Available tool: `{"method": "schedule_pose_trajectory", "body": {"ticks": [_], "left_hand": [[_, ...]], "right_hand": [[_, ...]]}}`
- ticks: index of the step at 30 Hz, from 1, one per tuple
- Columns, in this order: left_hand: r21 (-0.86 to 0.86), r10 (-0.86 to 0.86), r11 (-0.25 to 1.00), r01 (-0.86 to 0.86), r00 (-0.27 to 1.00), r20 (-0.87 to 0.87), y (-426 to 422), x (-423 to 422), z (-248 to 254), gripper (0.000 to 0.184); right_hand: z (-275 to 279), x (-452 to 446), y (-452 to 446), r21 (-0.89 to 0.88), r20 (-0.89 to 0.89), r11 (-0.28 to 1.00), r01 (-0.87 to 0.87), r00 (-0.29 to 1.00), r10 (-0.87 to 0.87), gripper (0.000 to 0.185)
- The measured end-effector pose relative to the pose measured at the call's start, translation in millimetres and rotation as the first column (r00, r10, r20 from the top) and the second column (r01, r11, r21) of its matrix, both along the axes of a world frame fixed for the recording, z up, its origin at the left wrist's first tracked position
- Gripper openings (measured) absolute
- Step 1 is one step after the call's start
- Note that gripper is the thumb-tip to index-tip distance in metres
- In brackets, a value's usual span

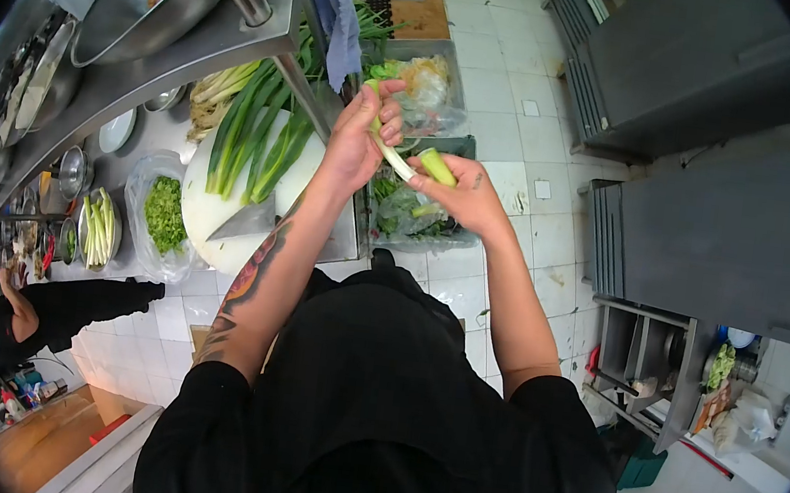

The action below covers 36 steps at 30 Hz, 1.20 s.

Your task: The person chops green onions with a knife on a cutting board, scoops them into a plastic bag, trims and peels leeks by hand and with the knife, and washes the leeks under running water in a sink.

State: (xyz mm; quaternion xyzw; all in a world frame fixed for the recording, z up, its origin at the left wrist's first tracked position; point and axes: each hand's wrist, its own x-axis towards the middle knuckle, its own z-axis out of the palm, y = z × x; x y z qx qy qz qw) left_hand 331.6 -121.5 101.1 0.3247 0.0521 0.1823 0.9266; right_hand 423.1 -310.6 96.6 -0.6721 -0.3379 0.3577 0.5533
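Both my hands are raised over the crates beside the counter, sharing one long white-and-green green onion stalk (392,157). My left hand (361,137) has its fingers curled round the stalk's upper part. The stalk's lower white end is pinched by my right hand (464,194), where a thick pale-green piece (437,166) also sticks up between thumb and fingers. Left of my forearm, long green onions (257,133) lie across a round white cutting board (199,210). A cleaver-like blade (247,222) rests on the board near its edge, partly hidden by my forearm.
Chopped greens (165,211) sit in a plastic-lined container, near a bowl of cut stalks (100,230). A steel shelf (150,87) with a large metal bowl (155,0) overhangs the counter. Floor crates (430,241) hold greens and plastic bags. Another person (25,326) stands at lower left.
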Motion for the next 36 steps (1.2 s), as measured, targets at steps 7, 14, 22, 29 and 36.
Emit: {"method": "schedule_pose_trajectory", "body": {"ticks": [7,14,22,29,36], "left_hand": [[0.322,0.170,0.938,-0.129,0.980,-0.101,-21,3,16,0.044],[0.548,0.272,0.824,-0.145,0.949,-0.157,-41,4,12,0.044],[0.531,0.286,0.828,-0.177,0.949,-0.130,-32,5,4,0.039],[0.471,0.271,0.865,-0.172,0.951,-0.151,-28,6,-7,0.037],[0.583,0.258,0.805,-0.107,0.949,-0.182,-30,4,-5,0.048]], "right_hand": [[27,-18,-5,-0.176,0.103,0.983,-0.048,0.992,0.067,0.016],[9,-27,-8,-0.104,0.339,0.993,-0.058,0.936,0.090,0.016],[-6,-32,-12,-0.103,-0.141,0.995,0.004,0.990,-0.018,0.014],[-17,-35,-8,-0.104,-0.151,0.994,0.023,0.988,-0.038,0.014],[-22,-36,-8,-0.111,-0.005,0.993,0.049,0.999,-0.050,0.012]]}}
